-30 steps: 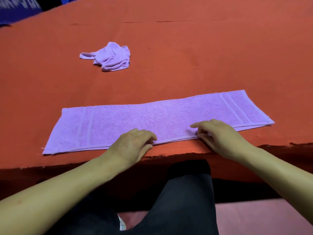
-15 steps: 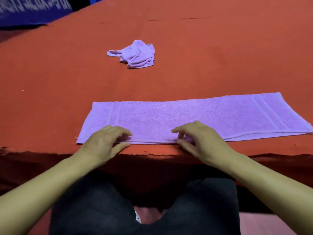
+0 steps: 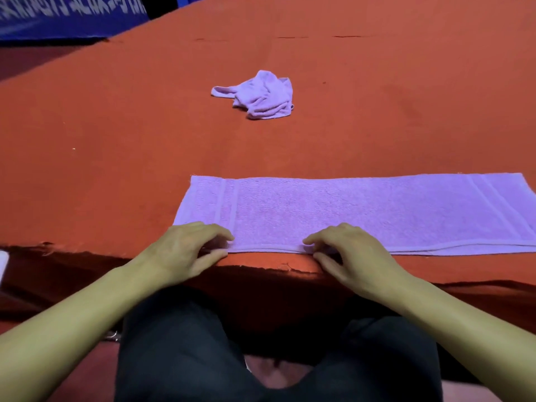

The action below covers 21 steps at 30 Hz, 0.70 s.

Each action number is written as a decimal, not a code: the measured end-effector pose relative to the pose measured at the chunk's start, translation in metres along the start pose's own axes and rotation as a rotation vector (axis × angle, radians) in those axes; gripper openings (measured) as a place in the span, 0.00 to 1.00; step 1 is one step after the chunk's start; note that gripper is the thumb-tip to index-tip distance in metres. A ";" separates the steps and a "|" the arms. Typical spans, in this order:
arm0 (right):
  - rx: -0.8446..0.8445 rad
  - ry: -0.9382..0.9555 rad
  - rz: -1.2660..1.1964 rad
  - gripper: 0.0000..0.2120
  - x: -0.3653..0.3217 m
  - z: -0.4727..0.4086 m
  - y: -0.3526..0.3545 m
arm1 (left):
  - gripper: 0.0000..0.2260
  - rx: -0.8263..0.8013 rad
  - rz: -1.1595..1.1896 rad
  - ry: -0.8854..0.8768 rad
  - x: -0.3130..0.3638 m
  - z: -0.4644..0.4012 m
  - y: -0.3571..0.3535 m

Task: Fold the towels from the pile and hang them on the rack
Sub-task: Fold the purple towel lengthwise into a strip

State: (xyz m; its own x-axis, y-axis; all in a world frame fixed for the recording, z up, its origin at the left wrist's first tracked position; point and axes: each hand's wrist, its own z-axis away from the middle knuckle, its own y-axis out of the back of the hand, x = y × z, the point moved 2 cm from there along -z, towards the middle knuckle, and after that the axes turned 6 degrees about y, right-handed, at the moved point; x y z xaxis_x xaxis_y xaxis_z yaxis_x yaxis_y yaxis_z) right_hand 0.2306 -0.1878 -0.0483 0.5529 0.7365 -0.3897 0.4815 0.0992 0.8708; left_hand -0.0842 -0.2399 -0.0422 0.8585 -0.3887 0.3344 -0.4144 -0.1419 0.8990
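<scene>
A wide table covered in orange-red felt-like cloth (image 3: 116,158) fills most of the view, its near edge ragged, with the cloth hanging down dark below it. A few thin dark slits mark the cloth toward the far side.

A lilac towel (image 3: 362,210), folded lengthwise into a long band, lies flat along the table's near edge, running from about the middle of the view off to the right. Woven stripes cross it near each end, and its doubled hem faces the person.

The left hand (image 3: 182,250) sits at the folded towel's near left corner, fingers curled onto the cloth and thumb at the hem, pinching that corner. The right hand (image 3: 348,253) rests further along the same near hem, fingertips bent onto the towel's top and thumb under the edge, pinching the hem as well. Both forearms are bare.

A second lilac towel, crumpled (image 3: 258,95), lies in a heap well beyond the folded towel, toward the middle of the table, apart from everything else.

Beyond the far left corner of the table stands a blue banner (image 3: 66,15) with white lettering too blurred to read, with dark reddish floor below it. Below the table's near edge are the person's dark trousers (image 3: 179,352), and pinkish floor shows between the knees.
</scene>
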 end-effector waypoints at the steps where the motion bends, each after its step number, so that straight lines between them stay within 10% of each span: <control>1: -0.016 -0.019 0.000 0.11 -0.002 -0.003 0.002 | 0.12 -0.014 0.048 0.061 0.001 -0.001 0.004; 8: -0.065 -0.068 -0.062 0.11 -0.014 -0.074 0.000 | 0.07 0.226 -0.038 0.372 -0.066 -0.059 0.029; 12: -0.055 -0.076 -0.058 0.11 -0.015 -0.126 -0.021 | 0.12 0.102 0.043 0.628 -0.116 -0.083 0.024; 21: -0.005 -0.114 0.042 0.13 -0.005 -0.207 -0.057 | 0.10 0.016 0.256 0.581 -0.144 -0.108 0.024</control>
State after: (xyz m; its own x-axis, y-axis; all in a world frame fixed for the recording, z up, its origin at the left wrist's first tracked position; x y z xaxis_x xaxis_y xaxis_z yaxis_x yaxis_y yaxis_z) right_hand 0.0602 -0.0586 -0.0337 0.6465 0.6593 -0.3839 0.4532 0.0730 0.8884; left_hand -0.1853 -0.0887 -0.0378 0.7535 0.1443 0.6414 -0.6291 -0.1249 0.7672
